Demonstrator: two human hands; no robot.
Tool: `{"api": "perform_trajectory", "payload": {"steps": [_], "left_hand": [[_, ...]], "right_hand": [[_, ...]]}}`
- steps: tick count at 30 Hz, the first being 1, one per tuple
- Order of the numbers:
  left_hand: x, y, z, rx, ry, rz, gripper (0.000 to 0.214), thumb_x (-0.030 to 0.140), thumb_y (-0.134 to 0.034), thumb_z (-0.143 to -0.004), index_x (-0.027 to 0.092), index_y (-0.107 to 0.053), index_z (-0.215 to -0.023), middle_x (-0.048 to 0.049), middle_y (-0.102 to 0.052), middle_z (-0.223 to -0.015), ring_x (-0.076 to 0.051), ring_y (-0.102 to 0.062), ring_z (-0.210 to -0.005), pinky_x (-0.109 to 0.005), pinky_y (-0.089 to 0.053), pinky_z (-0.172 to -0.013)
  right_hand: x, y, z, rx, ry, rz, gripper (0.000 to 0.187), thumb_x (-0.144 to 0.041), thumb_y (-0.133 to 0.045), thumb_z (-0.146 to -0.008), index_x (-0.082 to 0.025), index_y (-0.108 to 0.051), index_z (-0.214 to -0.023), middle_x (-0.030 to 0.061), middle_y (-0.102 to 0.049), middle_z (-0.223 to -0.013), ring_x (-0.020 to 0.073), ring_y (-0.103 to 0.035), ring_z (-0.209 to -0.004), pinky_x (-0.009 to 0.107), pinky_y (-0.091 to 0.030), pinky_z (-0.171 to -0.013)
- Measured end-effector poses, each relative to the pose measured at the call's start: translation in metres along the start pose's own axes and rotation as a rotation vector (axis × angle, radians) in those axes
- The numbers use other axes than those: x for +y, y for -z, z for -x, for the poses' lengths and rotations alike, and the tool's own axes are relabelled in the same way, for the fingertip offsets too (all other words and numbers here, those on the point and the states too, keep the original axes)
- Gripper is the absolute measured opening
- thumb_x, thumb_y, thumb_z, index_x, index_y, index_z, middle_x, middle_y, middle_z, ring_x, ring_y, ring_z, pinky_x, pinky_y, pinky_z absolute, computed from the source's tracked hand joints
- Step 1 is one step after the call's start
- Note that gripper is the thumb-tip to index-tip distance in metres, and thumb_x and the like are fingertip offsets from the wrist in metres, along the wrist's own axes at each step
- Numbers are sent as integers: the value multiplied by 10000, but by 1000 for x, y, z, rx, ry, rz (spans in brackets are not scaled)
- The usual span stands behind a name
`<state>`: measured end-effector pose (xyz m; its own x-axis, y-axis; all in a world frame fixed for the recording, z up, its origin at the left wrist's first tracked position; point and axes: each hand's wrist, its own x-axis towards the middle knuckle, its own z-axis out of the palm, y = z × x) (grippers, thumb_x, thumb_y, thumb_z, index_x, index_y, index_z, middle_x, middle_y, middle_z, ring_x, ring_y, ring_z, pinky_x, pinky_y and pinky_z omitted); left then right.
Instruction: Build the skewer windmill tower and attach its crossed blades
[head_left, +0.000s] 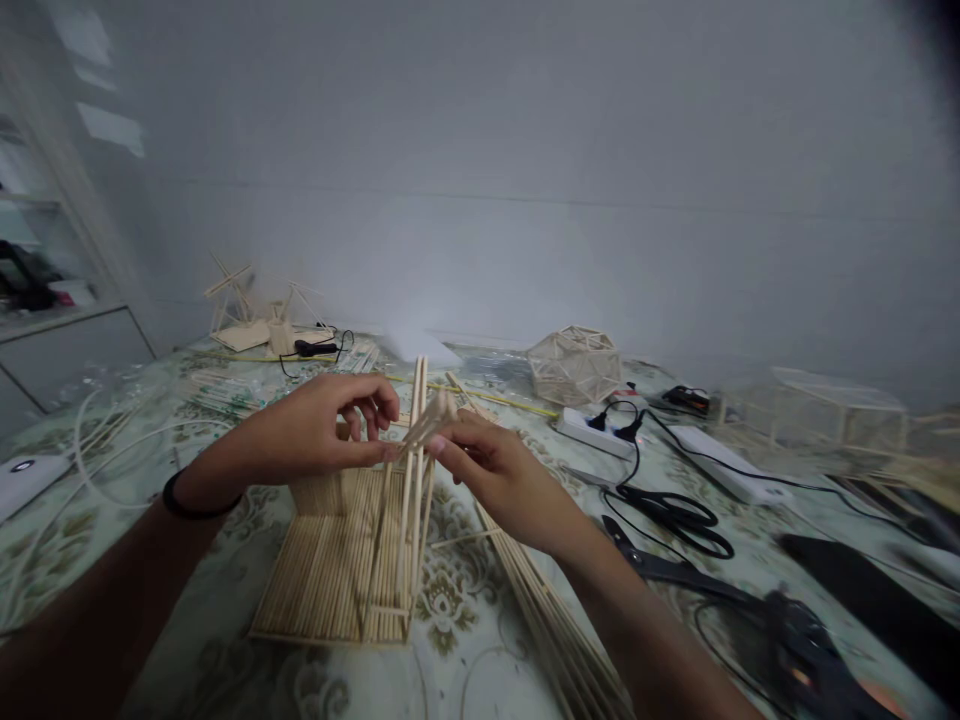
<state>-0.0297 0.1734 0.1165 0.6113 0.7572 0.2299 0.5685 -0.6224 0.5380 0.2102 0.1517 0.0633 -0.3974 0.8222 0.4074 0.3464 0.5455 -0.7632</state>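
Observation:
A small model built of thin wooden sticks (307,580) stands on the table, with a slatted base, a raised slatted block and an upright stick frame (411,530) on its right side. My left hand (337,425) is at the top of this frame. Its thumb tip touches or nearly touches the sticks, while the other fingers curl above, apart from the thumb. From the right, my right hand (487,465) pinches a small wooden piece (439,412) at the frame's top. That piece is blurred, and the fingertips partly cover it.
Loose wooden sticks (536,610) lie at right. Beyond them are black-handled scissors (682,515), a black glue gun (787,620), a white power strip (596,432) and cables. Other stick models (574,365) stand at the back. A white cable (82,440) loops at left.

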Motion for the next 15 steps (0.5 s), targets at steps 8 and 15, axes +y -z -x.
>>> {"api": "perform_trajectory", "payload": {"steps": [8,15], "left_hand": [[1,1,-1,-48,-98,-17,199,397,-682,-904,201,-710,-925,-29,-730,-931,-149,-656,-791,-264,-514,-743],[-1,1,-1,-67,-126,-19,173,364,-678,-923,204,-740,-942,-39,-739,-957,-168,-667,-859,-290,-502,-809]], "right_hand": [[2,-2,0,41,-25,-42,289,-465,-606,-978,-213,-718,-893,7,-597,-808,151,-547,-758,300,-437,-709],[3,-2,0,40,8,-95,301,-432,-616,-976,-264,-710,-1206,24,-647,-907,159,-576,-791,313,-479,-731]]}}
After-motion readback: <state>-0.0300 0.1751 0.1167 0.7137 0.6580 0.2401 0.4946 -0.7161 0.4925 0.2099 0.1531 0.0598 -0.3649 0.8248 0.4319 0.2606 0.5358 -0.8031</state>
